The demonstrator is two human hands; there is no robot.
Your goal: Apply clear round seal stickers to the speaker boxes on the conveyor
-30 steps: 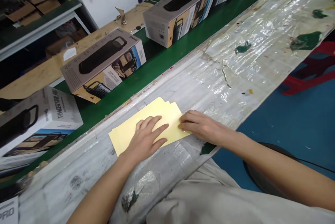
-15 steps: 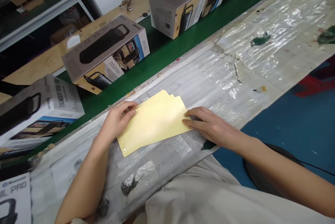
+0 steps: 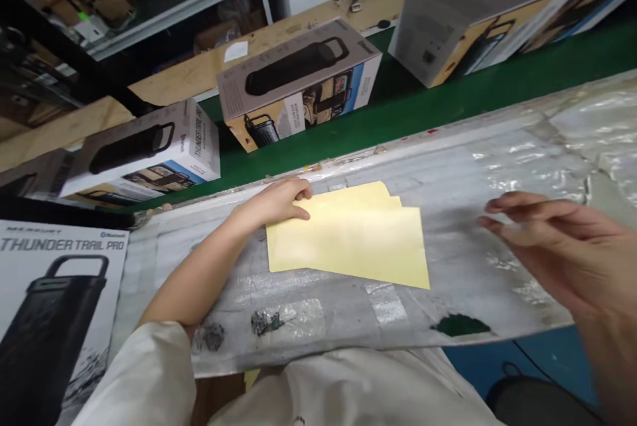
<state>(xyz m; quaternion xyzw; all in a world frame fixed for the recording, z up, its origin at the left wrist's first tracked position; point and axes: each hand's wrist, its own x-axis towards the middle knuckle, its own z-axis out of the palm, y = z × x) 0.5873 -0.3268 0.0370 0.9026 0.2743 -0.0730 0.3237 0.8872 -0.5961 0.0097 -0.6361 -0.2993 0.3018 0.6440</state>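
Pale yellow paper sheets, slightly fanned so their right ends are stepped, lie on the plastic-covered bench. My left hand grips their upper left end, with thumb on top and curled fingers at the edge. Raised to the right of the sheets is my right hand. It is apart from the paper, with bent fingers and a small gap between thumb and fingertips; I see nothing between them.
Behind the bench runs a green conveyor belt carrying several printed speaker boxes. A larger white box stands at the near left. Clear plastic film and tape cover the bench. A dark round stool seat is at lower right.
My right hand has let go of the sheets' right end and moved away to the right. My left hand stays at their left end. The camera view has turned left.
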